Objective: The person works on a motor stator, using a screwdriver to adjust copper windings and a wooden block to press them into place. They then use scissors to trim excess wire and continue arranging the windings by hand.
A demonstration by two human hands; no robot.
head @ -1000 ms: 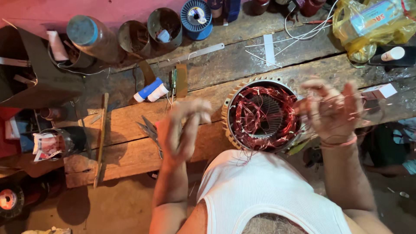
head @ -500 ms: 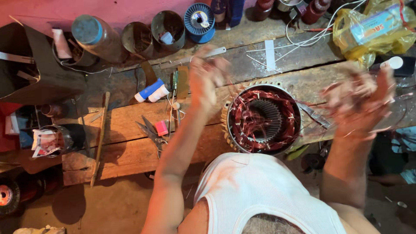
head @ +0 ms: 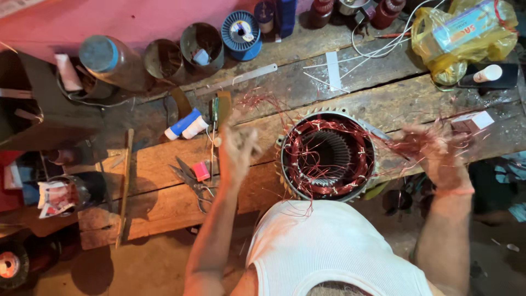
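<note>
A round motor stator [head: 327, 155] with a finned metal shell stands on the wooden workbench [head: 164, 203], its slots filled with red copper wire. Loose strands of the red wire [head: 263, 104] run out from it to both sides. My left hand [head: 236, 151] is raised left of the stator, blurred, fingers closed around thin strands. My right hand [head: 435, 153] is raised on the stator's right side, gripping a bunch of the same red wire.
Scissors [head: 189, 178], a small pink piece [head: 201, 171] and a blue-and-white tube [head: 186, 124] lie left of the stator. Tins [head: 201, 44], a blue wire spool [head: 241, 34] and bottles line the back edge. A yellow bag [head: 460, 38] sits far right.
Both hands have swung while pulling the wire: the left went up to the far side and has come back down, the right rose and has dropped lower and outward. The stator stays put.
</note>
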